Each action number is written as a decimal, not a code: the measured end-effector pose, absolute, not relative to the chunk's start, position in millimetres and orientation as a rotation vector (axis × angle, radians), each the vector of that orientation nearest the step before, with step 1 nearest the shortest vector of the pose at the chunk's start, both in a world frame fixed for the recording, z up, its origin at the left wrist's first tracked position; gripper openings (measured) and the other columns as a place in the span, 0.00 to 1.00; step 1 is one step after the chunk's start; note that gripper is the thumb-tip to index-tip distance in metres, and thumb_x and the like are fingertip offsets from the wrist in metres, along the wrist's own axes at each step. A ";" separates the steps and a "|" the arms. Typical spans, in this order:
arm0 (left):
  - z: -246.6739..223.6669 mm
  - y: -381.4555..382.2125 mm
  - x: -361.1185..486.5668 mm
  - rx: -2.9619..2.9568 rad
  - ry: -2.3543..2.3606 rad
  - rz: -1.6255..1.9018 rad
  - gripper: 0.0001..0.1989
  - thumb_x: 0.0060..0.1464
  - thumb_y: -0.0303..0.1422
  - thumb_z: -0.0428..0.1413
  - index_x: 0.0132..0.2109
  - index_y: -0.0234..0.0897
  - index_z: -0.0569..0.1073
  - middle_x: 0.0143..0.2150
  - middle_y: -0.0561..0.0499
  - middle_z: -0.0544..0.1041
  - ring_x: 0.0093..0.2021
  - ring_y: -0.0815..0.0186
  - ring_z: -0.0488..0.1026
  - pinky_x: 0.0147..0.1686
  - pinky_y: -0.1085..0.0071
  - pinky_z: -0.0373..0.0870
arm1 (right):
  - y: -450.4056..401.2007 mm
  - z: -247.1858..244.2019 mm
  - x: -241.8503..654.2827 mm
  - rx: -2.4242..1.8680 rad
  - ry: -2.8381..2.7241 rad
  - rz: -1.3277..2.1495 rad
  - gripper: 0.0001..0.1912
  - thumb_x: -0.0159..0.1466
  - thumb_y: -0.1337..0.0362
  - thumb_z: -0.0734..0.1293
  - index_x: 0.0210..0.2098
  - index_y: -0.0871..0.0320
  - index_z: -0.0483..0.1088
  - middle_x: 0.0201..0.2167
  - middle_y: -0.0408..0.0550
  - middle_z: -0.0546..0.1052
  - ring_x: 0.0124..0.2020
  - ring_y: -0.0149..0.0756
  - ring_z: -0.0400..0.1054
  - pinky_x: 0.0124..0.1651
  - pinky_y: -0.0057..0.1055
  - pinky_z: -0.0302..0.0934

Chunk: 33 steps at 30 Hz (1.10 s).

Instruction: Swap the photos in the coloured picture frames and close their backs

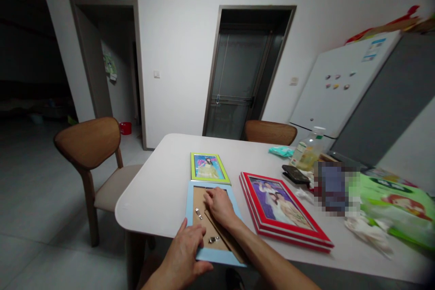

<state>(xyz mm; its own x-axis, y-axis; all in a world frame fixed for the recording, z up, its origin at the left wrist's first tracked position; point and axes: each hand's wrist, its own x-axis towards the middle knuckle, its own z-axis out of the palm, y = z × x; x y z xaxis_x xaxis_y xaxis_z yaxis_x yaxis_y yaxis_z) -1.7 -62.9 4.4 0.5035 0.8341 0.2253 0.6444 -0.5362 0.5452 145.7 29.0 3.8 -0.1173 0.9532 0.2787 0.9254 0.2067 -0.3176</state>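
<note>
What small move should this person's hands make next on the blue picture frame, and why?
Probably a gentle press of the right fingertips at the backing's upper end. The right hand is already there, fingers bunched on the brown backing, while the left hand lies at the blue picture frame's lower left, well placed to steady it.

Light: dim, cool; source not in view
Wall: brightest mid-pic, greyer up top
Far left: near-black
Table: soft shadows, faint sheen
Edges: wide-angle stretch, dark R corners
Focus: bit soft; pixelated patch R
</note>
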 end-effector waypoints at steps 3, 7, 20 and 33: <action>1.7 -61.7 -2.7 2.361 1.216 0.653 0.23 0.29 0.31 0.65 0.36 0.37 0.67 0.43 0.46 0.72 0.47 0.57 0.66 0.54 0.49 0.44 | 42.7 2.1 151.3 -1.836 -2.029 0.052 0.14 0.58 0.64 0.56 0.35 0.59 0.71 0.35 0.52 0.70 0.39 0.37 0.60 0.39 0.30 0.51; 1.1 -59.9 -2.5 2.359 1.207 0.652 0.21 0.29 0.32 0.65 0.35 0.37 0.67 0.43 0.46 0.72 0.48 0.57 0.66 0.54 0.49 0.44 | 49.2 0.3 149.4 -1.840 -2.040 0.065 0.14 0.58 0.65 0.56 0.37 0.55 0.71 0.36 0.50 0.70 0.39 0.38 0.60 0.40 0.31 0.51; 0.4 -60.3 -3.1 2.348 1.192 0.679 0.24 0.32 0.31 0.63 0.40 0.37 0.67 0.52 0.41 0.65 0.54 0.54 0.59 0.54 0.48 0.44 | -27.9 23.1 175.9 -1.702 -2.198 0.357 0.18 0.48 0.62 0.63 0.40 0.57 0.67 0.34 0.48 0.70 0.34 0.33 0.64 0.35 0.25 0.54; 13.7 -28.4 -16.0 1.519 1.140 1.347 0.20 0.46 0.32 0.49 0.48 0.34 0.60 0.50 0.46 0.67 0.49 0.62 0.65 0.49 0.65 0.62 | -23.3 67.2 140.8 -1.463 -2.018 0.362 0.19 0.50 0.64 0.62 0.41 0.59 0.68 0.36 0.50 0.70 0.38 0.36 0.63 0.40 0.28 0.57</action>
